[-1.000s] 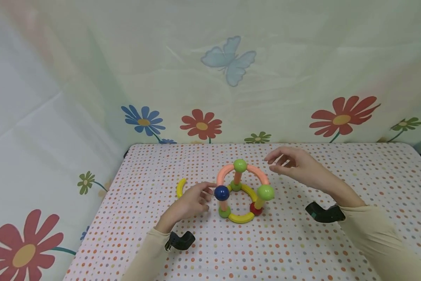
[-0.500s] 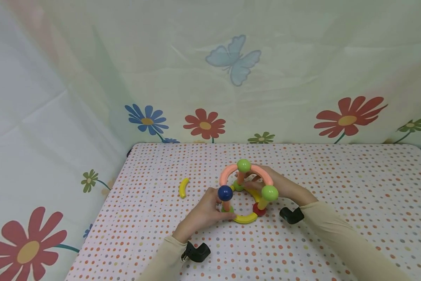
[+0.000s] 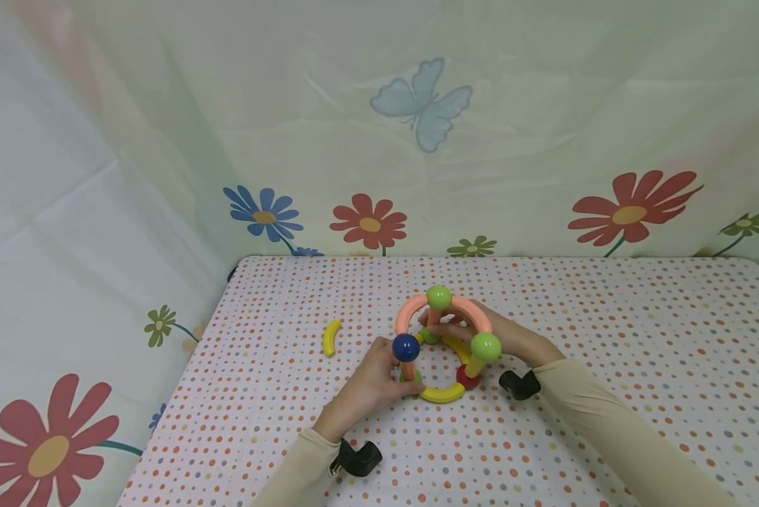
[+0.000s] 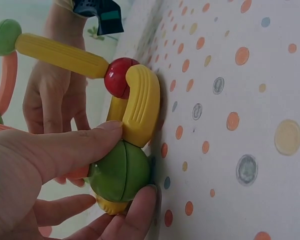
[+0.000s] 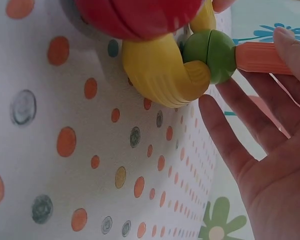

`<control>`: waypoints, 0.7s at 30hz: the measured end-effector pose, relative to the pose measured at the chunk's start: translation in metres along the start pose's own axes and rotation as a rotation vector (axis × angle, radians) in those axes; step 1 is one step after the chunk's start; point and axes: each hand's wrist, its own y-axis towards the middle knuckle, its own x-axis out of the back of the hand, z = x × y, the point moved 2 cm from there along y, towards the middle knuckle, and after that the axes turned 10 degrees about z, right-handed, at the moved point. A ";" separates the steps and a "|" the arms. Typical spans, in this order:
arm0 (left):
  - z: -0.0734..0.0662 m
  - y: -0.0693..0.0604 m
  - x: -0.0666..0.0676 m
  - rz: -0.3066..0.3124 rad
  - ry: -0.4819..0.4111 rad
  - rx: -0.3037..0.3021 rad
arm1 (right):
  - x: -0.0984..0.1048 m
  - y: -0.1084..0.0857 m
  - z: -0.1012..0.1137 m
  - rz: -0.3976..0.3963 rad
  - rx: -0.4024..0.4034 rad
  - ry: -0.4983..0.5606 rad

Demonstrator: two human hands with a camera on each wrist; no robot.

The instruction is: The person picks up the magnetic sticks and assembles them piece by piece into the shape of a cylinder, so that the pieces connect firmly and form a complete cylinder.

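A ball-and-stick building toy stands on the table, its upright sticks joining an upper and a lower ring. Blue ball and green balls top it, with pink curved sticks between them. Below are yellow curved sticks and a red ball. My left hand grips the near-left lower corner; its thumb presses where a yellow stick meets the lower green ball, fingers beneath. At the back, my right hand holds the upright pink stick between thumb and fingers, partly hidden by the frame.
One loose yellow curved stick lies left of the toy. A dotted cloth covers the table. Behind and to the left hangs a curtain printed with flowers and a butterfly.
My right hand has come in from the right to the back upright. My left hand has moved from beside the blue ball down to the lower corner. The toy stands in place.
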 end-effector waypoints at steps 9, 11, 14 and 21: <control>-0.001 0.001 0.001 0.006 -0.050 0.026 | 0.000 0.002 0.001 0.026 0.020 0.027; -0.001 0.001 0.000 0.003 -0.040 0.026 | 0.000 0.003 0.001 0.032 0.009 0.024; -0.002 -0.001 -0.001 -0.007 -0.030 0.013 | -0.001 0.003 0.002 0.038 0.003 0.020; -0.004 -0.004 -0.003 -0.031 -0.024 -0.024 | -0.001 0.001 -0.002 0.015 -0.004 -0.008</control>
